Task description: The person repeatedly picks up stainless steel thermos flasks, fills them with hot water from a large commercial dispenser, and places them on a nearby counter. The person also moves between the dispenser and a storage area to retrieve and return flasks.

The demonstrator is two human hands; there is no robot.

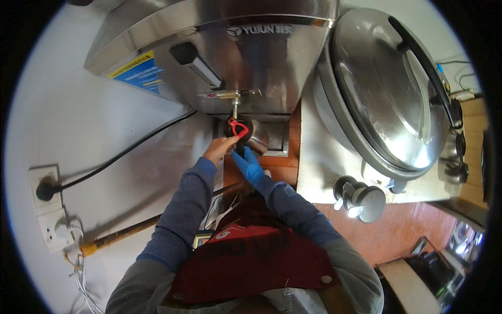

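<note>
A stainless steel water boiler (251, 62) stands in front of me, with a metal tap (235, 106) low on its front. My left hand (220, 149), bare, pinches the lower end of the red tap handle (242, 132). Beneath the tap is a stainless steel kettle (259, 137), partly covered by the hands and handle. My right hand (249, 167), in a blue glove, is closed around the kettle's black handle (240, 148). The kettle's opening is mostly hidden, and I cannot tell whether water is running.
On the right, a large lidded steel pot (384, 94) occupies a white counter (319, 172). Smaller lidded metal containers (361, 199) sit at its front edge. A black power cable (129, 149) crosses the left wall to a socket (47, 188). A wooden pole (129, 231) leans there.
</note>
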